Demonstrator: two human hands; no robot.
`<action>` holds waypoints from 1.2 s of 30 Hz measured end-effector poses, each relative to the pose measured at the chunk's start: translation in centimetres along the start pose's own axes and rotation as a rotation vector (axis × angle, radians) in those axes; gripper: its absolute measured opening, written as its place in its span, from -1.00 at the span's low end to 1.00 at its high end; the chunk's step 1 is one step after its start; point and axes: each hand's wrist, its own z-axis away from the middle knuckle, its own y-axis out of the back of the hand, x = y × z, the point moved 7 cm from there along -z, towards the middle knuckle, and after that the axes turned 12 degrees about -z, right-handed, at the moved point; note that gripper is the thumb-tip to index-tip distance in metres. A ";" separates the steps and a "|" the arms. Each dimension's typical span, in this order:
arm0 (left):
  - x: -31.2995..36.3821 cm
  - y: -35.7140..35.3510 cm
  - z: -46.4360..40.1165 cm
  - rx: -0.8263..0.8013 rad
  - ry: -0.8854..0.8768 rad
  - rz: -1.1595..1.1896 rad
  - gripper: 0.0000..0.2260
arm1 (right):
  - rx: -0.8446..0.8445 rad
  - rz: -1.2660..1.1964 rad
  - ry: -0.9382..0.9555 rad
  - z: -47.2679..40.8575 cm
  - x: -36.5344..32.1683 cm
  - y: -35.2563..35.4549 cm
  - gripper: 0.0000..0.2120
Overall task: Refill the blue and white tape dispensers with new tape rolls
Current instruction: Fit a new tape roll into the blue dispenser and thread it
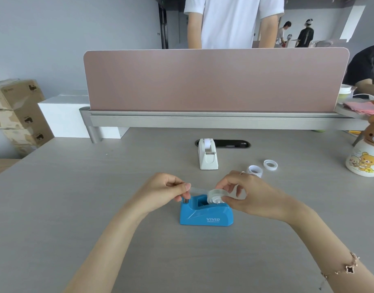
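Working over the grey desk (76,208), I have both hands busy just above the blue tape dispenser (206,214), which sits directly beneath them and between my wrists. It looks like the heaviest thing in play, a weighted block that I judge will stay put while tape is pulled; its hard plastic sides would be the place to grasp it if it needed shifting.

Beyond my hands, well apart from them, stands the white tape dispenser (207,154), a roll already showing in its cradle, likely as stiff and stable as the blue one.

My right hand (251,195) pinches the clear tape roll (215,196) by its flat sides, holding it at the mouth of the blue dispenser's well. The roll seems light and rigid, slick on its faces, best held by the rim or the white hub so the sticky layer stays clean.

Just past my right hand lie two spare rolls (263,168), small and easily knocked.

My left hand (171,190) pinches the free tape end (195,189) between thumb and fingertip, drawn out from the roll toward the cutter. That strip is thin, limp and tacky; I judge it will cling or fold on itself if slackened.
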 end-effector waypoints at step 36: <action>-4.0 1.6 0.0 -0.174 0.133 -0.063 -0.85 | -0.030 0.107 0.011 -0.2 0.7 -0.7 -0.83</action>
